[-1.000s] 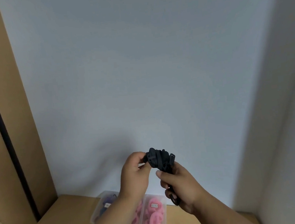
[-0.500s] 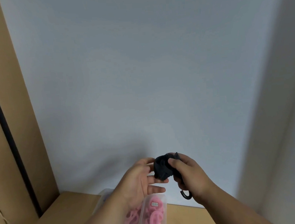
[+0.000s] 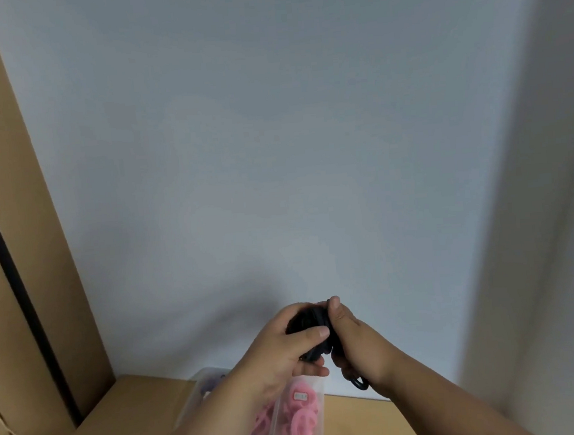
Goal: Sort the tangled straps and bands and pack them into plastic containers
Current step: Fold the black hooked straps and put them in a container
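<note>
Black strap bundle (image 3: 309,322): up in the air, above the pink-filled boxes (image 3: 299,419) | left hand (image 3: 285,346) and right hand (image 3: 352,339) both curl tight round it | looks soft, light, floppy | best squeezed at the middle.

Setting looks like a packing or storage corner rather than a home room: plain pale wall (image 3: 273,149), bare and unfinished, with tall cardboard sheets (image 3: 12,239) leaning at the left. A brown cardboard surface (image 3: 139,411) serves as the worktop, carrying clear plastic containers (image 3: 299,419) of pink bands (image 3: 301,422), 1 with a small label.
</note>
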The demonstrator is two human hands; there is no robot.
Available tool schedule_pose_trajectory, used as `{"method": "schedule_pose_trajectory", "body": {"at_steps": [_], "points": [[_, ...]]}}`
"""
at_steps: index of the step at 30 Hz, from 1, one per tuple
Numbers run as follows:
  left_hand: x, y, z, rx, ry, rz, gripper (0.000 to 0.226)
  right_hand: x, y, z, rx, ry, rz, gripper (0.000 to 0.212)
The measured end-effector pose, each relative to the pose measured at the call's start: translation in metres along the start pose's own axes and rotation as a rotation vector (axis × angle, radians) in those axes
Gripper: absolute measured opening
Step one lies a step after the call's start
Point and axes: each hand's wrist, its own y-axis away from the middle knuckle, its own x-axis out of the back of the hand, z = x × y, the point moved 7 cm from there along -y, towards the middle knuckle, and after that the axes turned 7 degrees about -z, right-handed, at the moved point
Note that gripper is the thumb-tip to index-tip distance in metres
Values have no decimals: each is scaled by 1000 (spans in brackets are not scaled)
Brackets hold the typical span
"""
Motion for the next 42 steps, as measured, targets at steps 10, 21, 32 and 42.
{"method": "schedule_pose_trajectory", "body": {"at_steps": [10,21,32,42], "points": [[15,-10,2,61,230,230,16,3,5,-5,269,-325,-155,58],[2,-1,-14,219,329,55,35,21,8,-2,539,784,386,19],[1,1,-14,68,280,218,26,4,6,9,460,827,409,50],[26,0,-12,58,-124,371,17,-13,25,-1,582,900,441,36]]}}
